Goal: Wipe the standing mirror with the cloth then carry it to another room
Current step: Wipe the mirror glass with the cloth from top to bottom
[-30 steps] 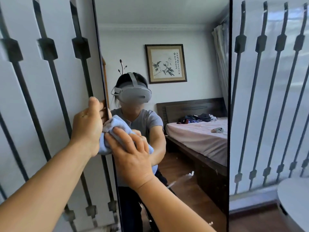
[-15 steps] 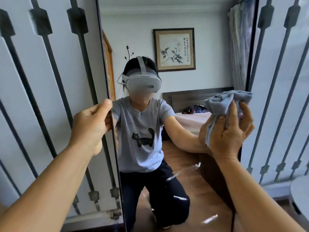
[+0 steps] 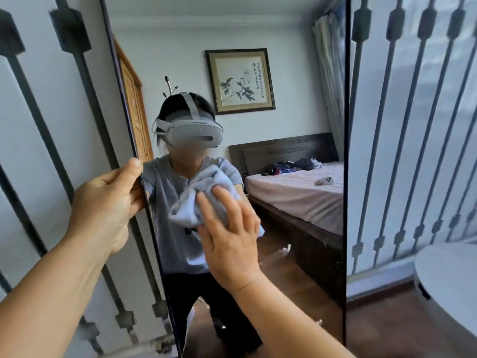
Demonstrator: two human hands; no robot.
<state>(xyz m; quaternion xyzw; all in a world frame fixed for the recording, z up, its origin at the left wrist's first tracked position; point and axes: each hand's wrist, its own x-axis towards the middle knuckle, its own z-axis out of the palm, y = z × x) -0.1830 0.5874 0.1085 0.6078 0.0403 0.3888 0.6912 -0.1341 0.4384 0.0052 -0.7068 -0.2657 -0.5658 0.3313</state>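
Note:
The tall standing mirror (image 3: 345,151) with a thin black frame fills the middle of the head view and stands upright on the floor. My left hand (image 3: 103,205) grips its left edge at about mid height, thumb on the front. A crumpled light blue cloth (image 3: 196,200) is pressed flat against the glass left of centre by my right hand (image 3: 229,236), fingers spread over it. The glass reflects a person with a headset, a bed and a framed picture.
Behind the mirror runs a white wall (image 3: 413,125) with dark vertical bars on both sides. A round white table edge (image 3: 449,285) sits at the lower right, close to the mirror's foot. Brown wood floor (image 3: 382,329) lies below.
My right hand has swept the cloth from the mirror's right edge back to the left-centre of the glass. My left hand has kept its grip on the left edge.

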